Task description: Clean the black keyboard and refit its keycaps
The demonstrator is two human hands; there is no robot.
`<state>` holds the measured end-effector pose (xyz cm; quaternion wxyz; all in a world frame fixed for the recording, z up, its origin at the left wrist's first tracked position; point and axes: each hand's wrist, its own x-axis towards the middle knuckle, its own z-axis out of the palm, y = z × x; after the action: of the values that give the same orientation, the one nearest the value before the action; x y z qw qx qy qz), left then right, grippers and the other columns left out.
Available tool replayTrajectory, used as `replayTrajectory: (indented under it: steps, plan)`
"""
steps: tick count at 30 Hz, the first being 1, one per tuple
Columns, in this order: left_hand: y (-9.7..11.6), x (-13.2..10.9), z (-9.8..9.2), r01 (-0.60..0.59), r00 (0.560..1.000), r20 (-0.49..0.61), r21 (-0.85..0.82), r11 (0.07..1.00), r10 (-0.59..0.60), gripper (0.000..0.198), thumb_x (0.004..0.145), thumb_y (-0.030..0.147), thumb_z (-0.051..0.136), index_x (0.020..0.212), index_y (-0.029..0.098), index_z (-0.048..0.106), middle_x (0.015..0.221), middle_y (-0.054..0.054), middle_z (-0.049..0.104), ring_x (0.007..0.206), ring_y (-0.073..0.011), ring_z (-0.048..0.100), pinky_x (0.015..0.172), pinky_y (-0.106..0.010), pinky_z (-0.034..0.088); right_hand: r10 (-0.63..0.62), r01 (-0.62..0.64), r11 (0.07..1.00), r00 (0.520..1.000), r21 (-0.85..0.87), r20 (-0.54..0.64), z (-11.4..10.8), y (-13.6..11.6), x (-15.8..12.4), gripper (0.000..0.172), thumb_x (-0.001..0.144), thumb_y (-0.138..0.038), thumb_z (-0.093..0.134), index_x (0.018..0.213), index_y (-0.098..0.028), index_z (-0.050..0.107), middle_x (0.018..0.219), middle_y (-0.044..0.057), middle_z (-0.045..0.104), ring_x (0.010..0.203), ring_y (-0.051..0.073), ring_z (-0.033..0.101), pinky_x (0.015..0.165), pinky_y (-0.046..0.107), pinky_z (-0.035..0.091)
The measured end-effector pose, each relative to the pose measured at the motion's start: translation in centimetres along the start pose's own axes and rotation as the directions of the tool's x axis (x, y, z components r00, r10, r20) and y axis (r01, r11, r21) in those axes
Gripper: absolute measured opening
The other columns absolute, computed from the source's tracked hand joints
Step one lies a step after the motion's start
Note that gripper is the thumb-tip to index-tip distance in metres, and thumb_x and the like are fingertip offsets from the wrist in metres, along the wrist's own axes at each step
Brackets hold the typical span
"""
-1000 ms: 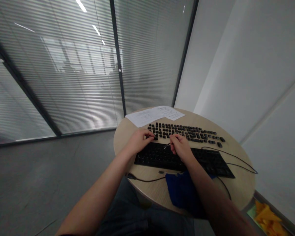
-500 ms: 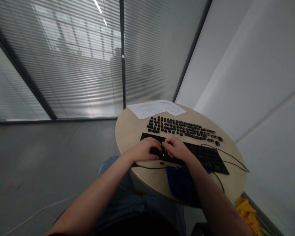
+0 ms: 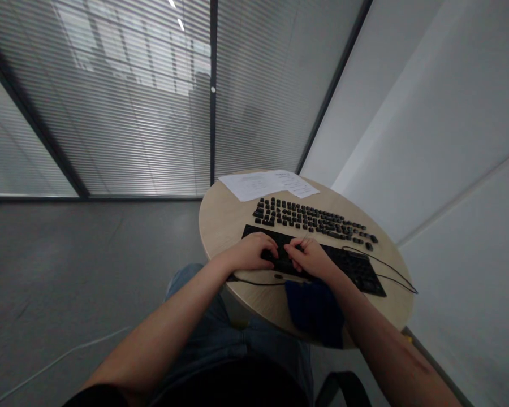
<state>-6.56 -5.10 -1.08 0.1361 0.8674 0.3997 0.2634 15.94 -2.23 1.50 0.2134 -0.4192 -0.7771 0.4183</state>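
Observation:
A black keyboard (image 3: 352,268) lies on a round wooden table (image 3: 223,226), and its left part is covered by both my hands. My left hand (image 3: 254,253) rests on the keyboard's left end with its fingers curled down; what lies under them is hidden. My right hand (image 3: 311,257) sits just to the right, almost touching the left hand, with its fingers pinched together over the keyboard. The thin metal tool it held earlier is hidden now. Several loose black keycaps (image 3: 314,217) lie in rows just beyond the keyboard.
Two white paper sheets (image 3: 263,183) lie at the table's far edge. A dark blue cloth (image 3: 314,308) hangs over the near edge under my right forearm. Thin black cables (image 3: 390,274) run along the table's right side. Glass walls with blinds stand behind; a white wall is at the right.
My left hand came back from the keycap rows to the keyboard's left end. My right hand slid left to meet it. The view tilted down and nearer.

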Motion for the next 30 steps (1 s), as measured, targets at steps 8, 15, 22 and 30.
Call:
replayTrajectory:
  steps: [8,15,22,30]
  plan:
    - [-0.5,0.7,-0.4,-0.036,0.998,0.057,0.020,0.999,0.035,0.020,0.074,0.028,0.086,0.092,0.025,0.080,0.110,-0.002,0.077,0.108,-0.0231,0.067,0.100,-0.035,0.043,0.062,-0.036,0.979,0.990,0.199,-0.124,0.7,1.5,0.6,0.039,0.082,-0.055,0.059,0.063,-0.022,0.052,0.038,-0.006,0.050,0.031,0.009,0.046,0.035,0.019,0.037]
    - [-0.8,0.8,-0.8,-0.067,0.996,0.054,0.007,0.998,0.066,0.010,0.085,0.034,0.077,0.091,0.027,0.080,0.109,-0.001,0.078,0.106,-0.0208,0.068,0.100,-0.034,0.042,0.040,-0.009,0.975,0.989,0.220,-0.140,1.0,1.8,0.5,0.038,0.083,-0.054,0.059,0.064,-0.022,0.052,0.038,-0.007,0.047,0.031,0.008,0.040,0.034,0.019,0.031]
    - [-0.9,2.2,-1.2,-0.100,0.992,0.076,-0.001,0.995,0.099,0.018,0.091,0.032,0.069,0.081,0.022,0.080,0.094,-0.002,0.079,0.090,-0.0172,0.071,0.088,-0.028,0.048,-0.099,0.107,0.993,0.987,0.052,-0.130,1.5,2.3,0.3,0.035,0.087,-0.046,0.058,0.063,-0.021,0.056,0.043,-0.004,0.051,0.038,0.009,0.042,0.040,0.021,0.031]
    - [-0.5,0.9,-0.8,-0.096,0.995,0.014,0.033,0.995,0.096,0.014,0.083,0.035,0.077,0.088,0.022,0.079,0.115,-0.006,0.074,0.107,-0.0239,0.067,0.098,-0.037,0.044,-0.382,0.352,0.913,0.915,-0.207,-0.127,1.8,2.1,0.0,0.035,0.091,-0.035,0.055,0.061,-0.019,0.060,0.050,-0.003,0.051,0.048,0.011,0.044,0.050,0.024,0.032]
